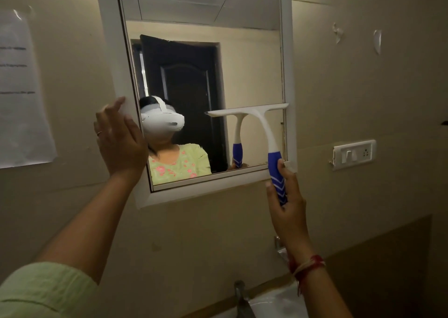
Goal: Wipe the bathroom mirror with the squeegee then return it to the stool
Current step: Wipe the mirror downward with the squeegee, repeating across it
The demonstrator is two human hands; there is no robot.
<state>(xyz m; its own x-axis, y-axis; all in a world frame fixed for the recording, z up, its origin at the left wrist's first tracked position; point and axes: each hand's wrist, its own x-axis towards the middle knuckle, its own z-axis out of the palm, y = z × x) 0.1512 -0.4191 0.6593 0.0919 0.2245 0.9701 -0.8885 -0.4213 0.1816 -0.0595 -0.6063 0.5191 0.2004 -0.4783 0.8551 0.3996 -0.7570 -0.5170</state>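
Squeegee (261, 128) blade on mirror (206, 51), right hand (286, 204) gripping handle, left hand (118, 138) bracing frame

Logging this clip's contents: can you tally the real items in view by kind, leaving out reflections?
Squeegee: 1
Mirror: 1
Hands: 2, left hand on the frame, right hand on the handle
Paper sheet: 1
Switch plate: 1
Tap: 1
Total: 7

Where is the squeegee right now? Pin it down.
In the head view, the squeegee is at the mirror's lower right, its blade against the glass by the frame's right edge, its blue handle in the right hand.
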